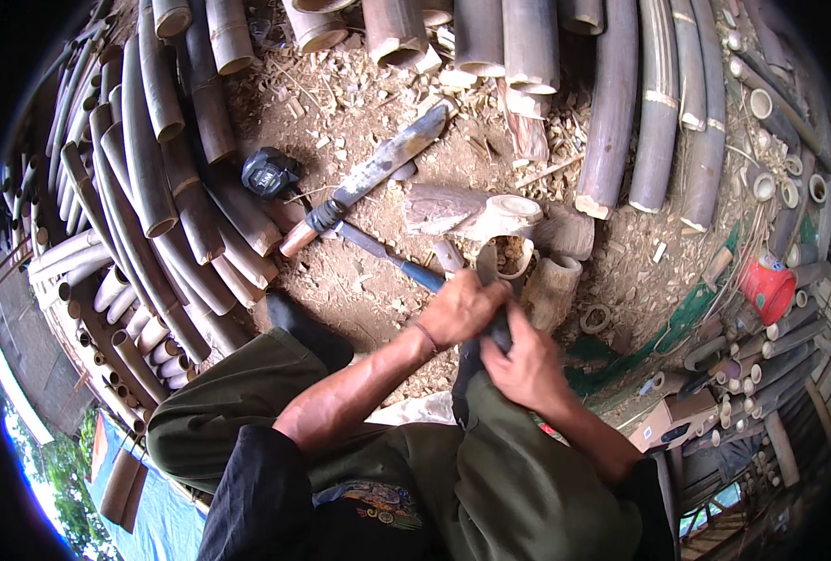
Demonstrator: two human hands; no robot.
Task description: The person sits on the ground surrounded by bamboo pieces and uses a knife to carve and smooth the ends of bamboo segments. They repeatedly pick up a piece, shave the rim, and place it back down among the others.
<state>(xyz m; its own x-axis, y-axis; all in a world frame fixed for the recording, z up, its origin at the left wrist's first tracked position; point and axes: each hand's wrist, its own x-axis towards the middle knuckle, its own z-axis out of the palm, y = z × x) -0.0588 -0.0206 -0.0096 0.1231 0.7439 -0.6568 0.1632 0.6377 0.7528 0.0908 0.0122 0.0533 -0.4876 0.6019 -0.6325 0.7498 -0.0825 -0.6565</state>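
Note:
My left hand [462, 309] and my right hand [530, 360] meet in front of my knees, both closed around one dark, narrow, blade-like piece [487, 264]. Its flat end sticks up past the left fingers, and a dark length shows between the hands; whether it is a knife or a bamboo strip I cannot tell. A tool with a blue handle [422, 275] and thin metal blade reaches to the left knuckles, where its end is hidden. Just beyond the hands are a cut bamboo piece [516, 260] with an open end and a short bamboo stub [556, 288].
A big machete [387, 161] with a wrapped handle lies on chip-strewn soil, near a black tape measure [271, 172]. Logs [444, 208] lie beyond my hands. Bamboo poles [144, 140] are stacked left, ahead and right. A red container [767, 290] stands right, by green netting [687, 323].

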